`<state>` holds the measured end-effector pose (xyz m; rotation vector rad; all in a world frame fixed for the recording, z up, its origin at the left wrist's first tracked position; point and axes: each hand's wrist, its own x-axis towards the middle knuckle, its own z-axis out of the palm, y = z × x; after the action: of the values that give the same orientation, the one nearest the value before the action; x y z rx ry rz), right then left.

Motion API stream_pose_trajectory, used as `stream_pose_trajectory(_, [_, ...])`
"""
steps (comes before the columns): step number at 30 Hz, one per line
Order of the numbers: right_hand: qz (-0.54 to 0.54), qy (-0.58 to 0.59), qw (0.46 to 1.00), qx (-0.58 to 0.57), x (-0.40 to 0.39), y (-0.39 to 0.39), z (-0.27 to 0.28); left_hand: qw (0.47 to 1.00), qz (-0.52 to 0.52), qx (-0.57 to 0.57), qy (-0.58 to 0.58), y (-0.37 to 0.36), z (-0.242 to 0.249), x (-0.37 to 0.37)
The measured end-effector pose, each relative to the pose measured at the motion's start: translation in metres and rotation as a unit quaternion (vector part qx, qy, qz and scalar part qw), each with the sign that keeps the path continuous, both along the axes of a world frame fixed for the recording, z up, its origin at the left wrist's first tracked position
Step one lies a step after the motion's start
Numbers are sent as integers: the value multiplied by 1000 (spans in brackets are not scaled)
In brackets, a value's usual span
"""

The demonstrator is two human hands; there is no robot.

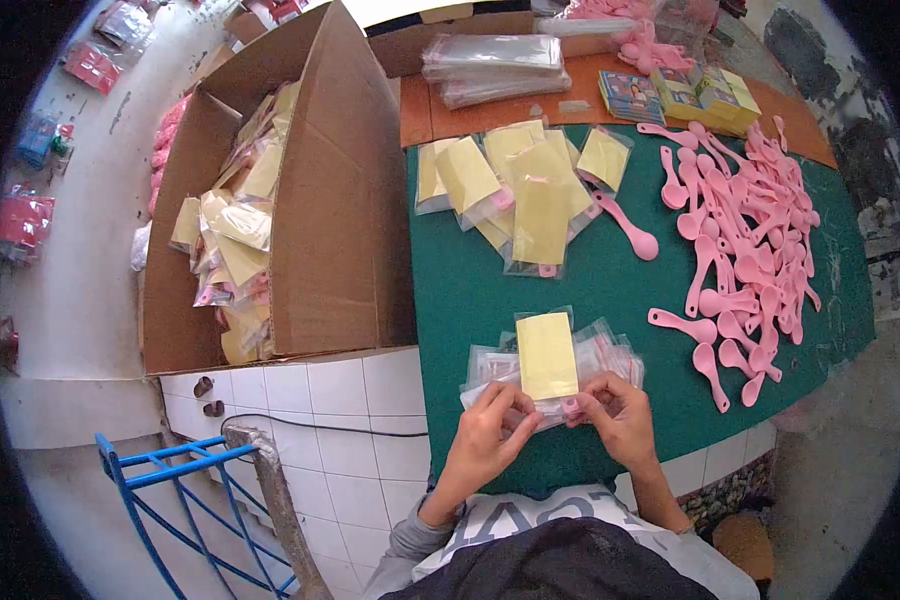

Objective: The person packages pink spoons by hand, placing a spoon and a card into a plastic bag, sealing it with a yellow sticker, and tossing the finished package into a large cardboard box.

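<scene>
Both hands are at the near part of the green table, at the lower edge of a clear bag with a yellow card (548, 356) in it. My left hand (492, 432) pinches the bag's lower left corner. At its lower right, my right hand (620, 418) has its fingers closed beside a bit of pink (571, 407), which seems to be a spoon end inside the bag. Under the bag lie loose clear bags (610, 355), fanned to both sides. Farther back is a pile of bags with yellow cards (540, 220), a single pink spoon (630, 228) beside it.
A heap of pink spoons (745, 230) covers the table's right side. Clear bag stacks (495, 62) and card stacks (670, 95) lie on the orange board at the back. To the left stand a cardboard box (335, 200) of packed bags and a blue metal frame (185, 475).
</scene>
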<state>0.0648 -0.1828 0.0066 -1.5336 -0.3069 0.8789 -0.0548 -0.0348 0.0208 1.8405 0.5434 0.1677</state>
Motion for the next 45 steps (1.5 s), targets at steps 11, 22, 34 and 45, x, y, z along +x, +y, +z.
stream_pose_trajectory(11, [-75,-48,995,-53,-6,12,4,983,127,-135,-13,-14,-13,3])
stream_pose_trajectory(22, [-5,-63,998,-31,-3,7,4,983,74,-169,22,-11,-8,-4])
stream_pose_trajectory(34, [81,-468,880,-22,130,62,56,958,-1,240,-156,103,32,107])
stream_pose_trajectory(45, [101,-647,733,-184,178,55,1,971,-133,189,-61,24,-23,90])
